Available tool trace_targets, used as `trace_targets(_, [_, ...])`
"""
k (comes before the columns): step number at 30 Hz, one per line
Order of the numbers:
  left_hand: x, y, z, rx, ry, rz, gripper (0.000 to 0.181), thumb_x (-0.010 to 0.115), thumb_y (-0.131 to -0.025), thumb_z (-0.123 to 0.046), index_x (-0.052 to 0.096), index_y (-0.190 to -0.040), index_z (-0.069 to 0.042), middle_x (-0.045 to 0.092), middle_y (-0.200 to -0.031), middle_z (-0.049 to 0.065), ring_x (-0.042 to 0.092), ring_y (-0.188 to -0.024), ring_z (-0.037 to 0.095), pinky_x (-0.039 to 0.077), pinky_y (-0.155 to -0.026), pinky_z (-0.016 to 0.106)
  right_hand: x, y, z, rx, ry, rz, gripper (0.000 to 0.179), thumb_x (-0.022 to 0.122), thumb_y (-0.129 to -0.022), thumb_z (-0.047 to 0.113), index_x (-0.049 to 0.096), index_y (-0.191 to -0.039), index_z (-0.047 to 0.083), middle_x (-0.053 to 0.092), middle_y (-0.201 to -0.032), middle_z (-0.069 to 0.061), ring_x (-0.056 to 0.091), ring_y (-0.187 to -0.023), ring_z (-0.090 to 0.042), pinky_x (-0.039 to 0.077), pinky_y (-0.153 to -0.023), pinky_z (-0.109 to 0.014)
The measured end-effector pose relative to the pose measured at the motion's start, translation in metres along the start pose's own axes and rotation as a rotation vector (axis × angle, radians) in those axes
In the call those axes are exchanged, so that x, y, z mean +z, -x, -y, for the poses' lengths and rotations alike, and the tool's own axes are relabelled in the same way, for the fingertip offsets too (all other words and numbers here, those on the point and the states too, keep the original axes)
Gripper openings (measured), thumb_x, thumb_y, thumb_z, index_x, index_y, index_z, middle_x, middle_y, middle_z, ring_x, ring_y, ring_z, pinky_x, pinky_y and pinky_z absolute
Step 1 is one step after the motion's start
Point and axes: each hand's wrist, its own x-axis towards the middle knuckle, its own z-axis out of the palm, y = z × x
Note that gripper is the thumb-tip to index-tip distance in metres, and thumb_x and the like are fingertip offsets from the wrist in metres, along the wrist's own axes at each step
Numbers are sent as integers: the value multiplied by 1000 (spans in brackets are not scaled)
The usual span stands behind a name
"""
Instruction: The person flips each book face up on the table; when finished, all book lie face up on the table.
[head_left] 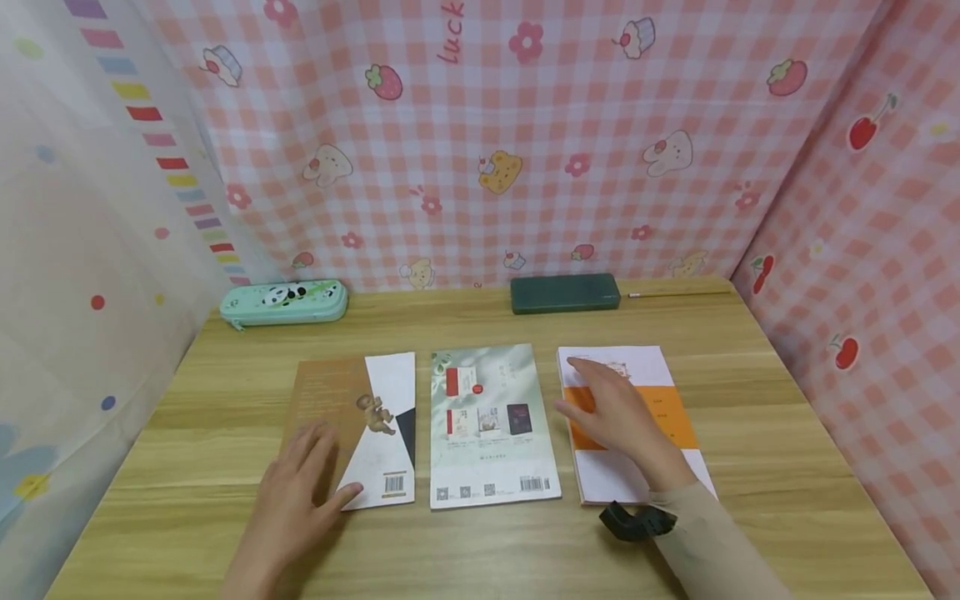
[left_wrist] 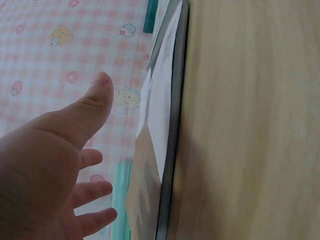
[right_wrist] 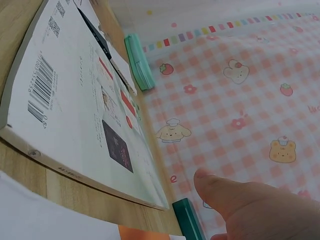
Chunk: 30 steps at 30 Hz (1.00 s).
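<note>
Three books lie side by side on the wooden table. My left hand (head_left: 292, 492) is over the lower left part of the brown and white book (head_left: 363, 433), thumb spread toward its barcode; the left wrist view shows the fingers apart, holding nothing. In the middle lies a pale green book (head_left: 491, 467) with small cover pictures and a barcode. Over the white book with an orange band (head_left: 667, 417) is my right hand (head_left: 618, 412), its fingers stretched toward the top left corner and partly hiding the cover. Its thumb (right_wrist: 215, 187) shows in the right wrist view.
Along the back edge lie a mint pencil case with a panda (head_left: 285, 303), a dark green case (head_left: 565, 293) and a thin pencil (head_left: 678, 293). A pink checked curtain (head_left: 480, 108) hangs behind the table (head_left: 495, 550). A black strap (head_left: 637, 522) is at my right wrist.
</note>
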Motion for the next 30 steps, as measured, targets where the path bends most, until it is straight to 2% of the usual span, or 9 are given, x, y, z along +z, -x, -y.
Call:
trace_targets(6, [-2, 5, 7, -28, -11, -18, 79, 85, -81, -37, 53, -143, -1, 45, -148, 24, 41, -135, 47, 34, -99, 72, 3, -7, 5, 0, -20, 12, 74, 76, -91, 37, 46, -150, 5, 49, -151, -20, 45, -138, -40, 34, -115, -60])
trace_targets(13, [-8, 10, 10, -152, -54, 95, 92, 79, -85, -50, 45, -143, 13, 35, -149, 39, 34, -135, 58, 28, -108, 73, 8, -14, 13, -19, -46, 36, 77, 76, -91, 38, 44, -151, 3, 48, -152, -19, 44, -139, -39, 35, -115, -58])
trace_targets(18, [-10, 14, 11, -169, -67, 131, 107, 79, -80, -58, 40, -143, 20, 30, -148, 45, 34, -133, 61, 30, -107, 73, 6, -23, 18, -62, -34, 15, 75, 75, -92, 40, 46, -150, 3, 50, -150, -19, 45, -138, -39, 36, -114, -58])
trace_targets(24, [-11, 17, 14, -189, -53, 179, 127, 80, -71, -69, 32, -147, 20, 26, -151, 44, 32, -134, 62, 31, -106, 74, 3, -33, 27, -73, -39, 29, 73, 74, -93, 42, 47, -150, 6, 50, -150, -16, 44, -139, -38, 35, -115, -57])
trace_targets(30, [-10, 19, 19, -181, -40, 173, 127, 85, -67, -66, 34, -145, 21, 27, -149, 46, 32, -134, 61, 34, -105, 72, 6, -42, 35, -74, -66, 50, 72, 73, -93, 43, 47, -151, 9, 50, -151, -13, 44, -140, -34, 35, -116, -54])
